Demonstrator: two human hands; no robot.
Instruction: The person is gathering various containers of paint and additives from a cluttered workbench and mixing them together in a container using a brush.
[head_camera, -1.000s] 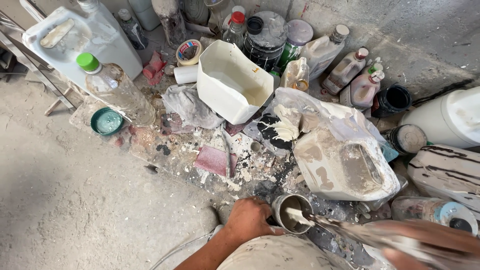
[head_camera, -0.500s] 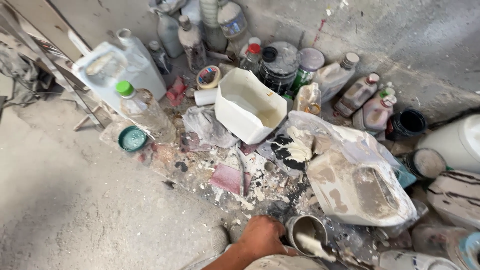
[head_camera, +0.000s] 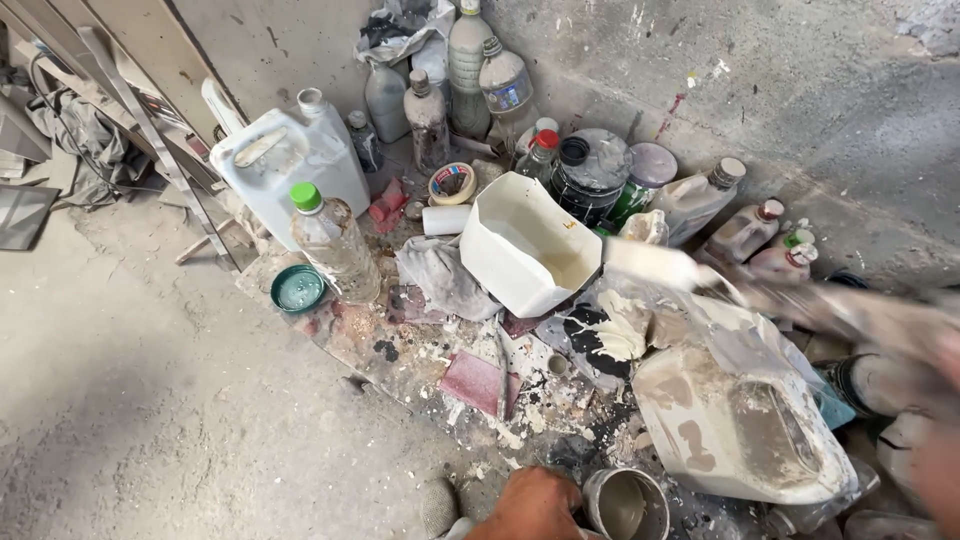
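The left hand (head_camera: 530, 500) sits at the bottom edge, its fingers curled against the side of a small metal can (head_camera: 625, 503) that stands on the spattered floor (head_camera: 150, 430); the can holds a greyish-beige paste. The right hand (head_camera: 935, 400) is a blur at the right edge, wrapped around the handle of a paste-laden brush (head_camera: 655, 265), whose white-coated head hangs over the rim of the cut-open white container (head_camera: 525, 255). That container lies tilted, with a cream-coloured film pooled inside. Just right of it, a clear plastic bag (head_camera: 740, 420) holds a mass of pale plaster. At the left, a white jerrycan (head_camera: 285, 165) stands behind a clear bottle with a green cap (head_camera: 330, 240), and a green lid (head_camera: 298, 288) lies just beside the bottle. Dusty bottles and a black tin (head_camera: 590, 175) crowd the wall.
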